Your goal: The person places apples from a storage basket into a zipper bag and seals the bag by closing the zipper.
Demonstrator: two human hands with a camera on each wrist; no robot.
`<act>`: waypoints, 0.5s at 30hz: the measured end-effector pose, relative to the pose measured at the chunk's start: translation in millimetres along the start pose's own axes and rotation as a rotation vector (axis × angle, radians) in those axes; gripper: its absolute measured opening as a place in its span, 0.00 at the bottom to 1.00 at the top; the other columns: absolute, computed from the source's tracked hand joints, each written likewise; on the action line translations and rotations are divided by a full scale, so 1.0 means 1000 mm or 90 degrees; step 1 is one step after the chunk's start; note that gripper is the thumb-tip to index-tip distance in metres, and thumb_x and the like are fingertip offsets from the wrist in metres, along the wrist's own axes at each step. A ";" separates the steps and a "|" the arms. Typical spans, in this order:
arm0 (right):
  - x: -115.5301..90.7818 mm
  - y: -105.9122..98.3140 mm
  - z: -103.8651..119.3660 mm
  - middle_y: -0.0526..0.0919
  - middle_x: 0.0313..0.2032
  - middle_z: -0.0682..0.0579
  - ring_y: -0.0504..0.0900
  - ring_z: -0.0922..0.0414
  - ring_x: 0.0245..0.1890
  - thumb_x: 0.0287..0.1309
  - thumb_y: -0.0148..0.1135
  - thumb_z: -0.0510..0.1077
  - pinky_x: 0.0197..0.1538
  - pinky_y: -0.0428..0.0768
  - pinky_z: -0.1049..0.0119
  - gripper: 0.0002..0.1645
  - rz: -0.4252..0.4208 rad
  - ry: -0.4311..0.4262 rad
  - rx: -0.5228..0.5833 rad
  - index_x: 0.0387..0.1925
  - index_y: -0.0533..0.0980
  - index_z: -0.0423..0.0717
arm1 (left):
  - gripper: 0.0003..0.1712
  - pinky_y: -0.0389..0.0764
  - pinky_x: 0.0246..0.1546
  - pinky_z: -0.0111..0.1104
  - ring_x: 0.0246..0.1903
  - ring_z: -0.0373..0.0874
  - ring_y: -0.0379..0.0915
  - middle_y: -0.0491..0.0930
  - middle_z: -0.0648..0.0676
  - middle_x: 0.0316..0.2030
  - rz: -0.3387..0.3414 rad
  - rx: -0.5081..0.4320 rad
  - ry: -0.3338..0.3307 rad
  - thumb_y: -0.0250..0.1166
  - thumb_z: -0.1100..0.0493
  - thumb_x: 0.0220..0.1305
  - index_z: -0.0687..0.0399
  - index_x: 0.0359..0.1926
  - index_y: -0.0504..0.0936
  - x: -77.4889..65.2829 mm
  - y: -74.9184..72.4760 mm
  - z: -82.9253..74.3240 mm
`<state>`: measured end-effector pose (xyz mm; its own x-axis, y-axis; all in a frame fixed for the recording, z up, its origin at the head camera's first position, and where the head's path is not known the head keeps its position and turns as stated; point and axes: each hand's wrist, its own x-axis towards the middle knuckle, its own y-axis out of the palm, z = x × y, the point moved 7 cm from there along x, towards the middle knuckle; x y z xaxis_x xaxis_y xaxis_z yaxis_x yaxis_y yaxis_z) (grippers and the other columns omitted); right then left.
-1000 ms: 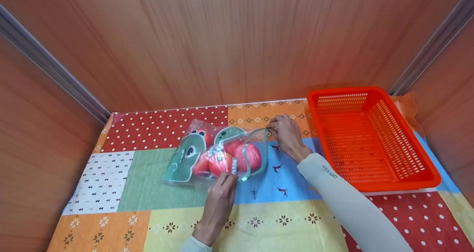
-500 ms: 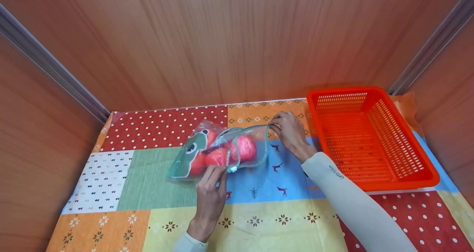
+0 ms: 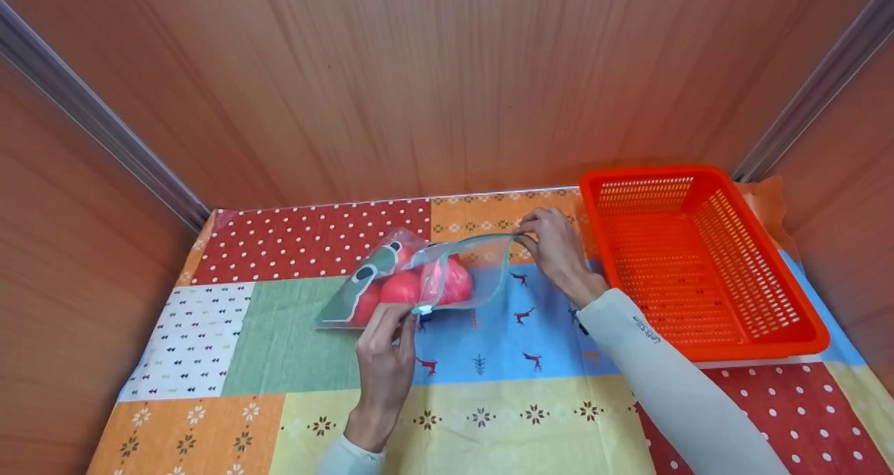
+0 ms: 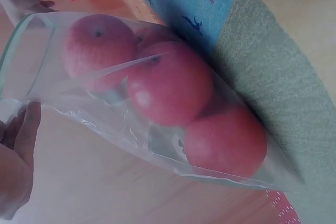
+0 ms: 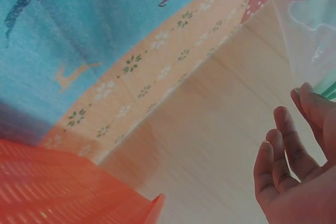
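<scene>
A clear zip bag (image 3: 339, 309) with a green cartoon creature print lies across the patchwork cloth, its mouth spread to the right. Inside are several red apples (image 4: 170, 85), one near the mouth. My left hand (image 3: 384, 363) pinches the near end of the green-edged mouth, right by the white slider (image 3: 423, 309). At the far corner, thumb and index finger of my right hand (image 3: 553, 248) pinch the green edge (image 5: 326, 87). In the right wrist view the other fingers of that hand stand loosely bent. The mouth gapes between both hands.
An orange-red plastic basket (image 3: 670, 272) stands to the right, close to my right forearm. The patchwork cloth (image 3: 300, 349) covers the table. Wooden panels (image 3: 447, 84) rise behind it and on both sides.
My left hand has moved left and away from me with the slider, and the bag mouth has spread wider. The right hand has shifted slightly right, still pinching the far corner.
</scene>
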<state>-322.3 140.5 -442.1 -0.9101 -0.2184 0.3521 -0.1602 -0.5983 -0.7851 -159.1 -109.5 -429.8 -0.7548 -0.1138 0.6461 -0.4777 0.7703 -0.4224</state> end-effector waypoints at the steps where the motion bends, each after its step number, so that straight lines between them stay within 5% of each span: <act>1: 0.000 -0.001 0.000 0.80 0.39 0.53 0.72 0.54 0.42 0.52 0.66 0.44 0.47 0.73 0.57 0.08 0.002 0.003 0.001 0.36 0.85 0.49 | 0.13 0.79 0.39 0.29 0.43 0.39 0.77 0.78 0.48 0.39 -0.004 -0.002 -0.001 0.65 0.67 0.56 0.54 0.43 0.81 0.001 -0.001 0.000; 15: -0.004 -0.015 0.002 0.79 0.39 0.53 0.71 0.54 0.42 0.51 0.67 0.43 0.45 0.73 0.57 0.08 0.020 0.044 0.006 0.35 0.85 0.50 | 0.09 0.78 0.36 0.24 0.37 0.34 0.76 0.77 0.46 0.35 -0.046 -0.035 0.000 0.64 0.67 0.57 0.55 0.40 0.81 0.009 -0.011 -0.001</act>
<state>-315.3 148.7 -430.8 -0.9391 -0.1834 0.2906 -0.1274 -0.5996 -0.7901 -160.4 -118.3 -418.1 -0.7188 -0.1706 0.6739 -0.5058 0.7934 -0.3386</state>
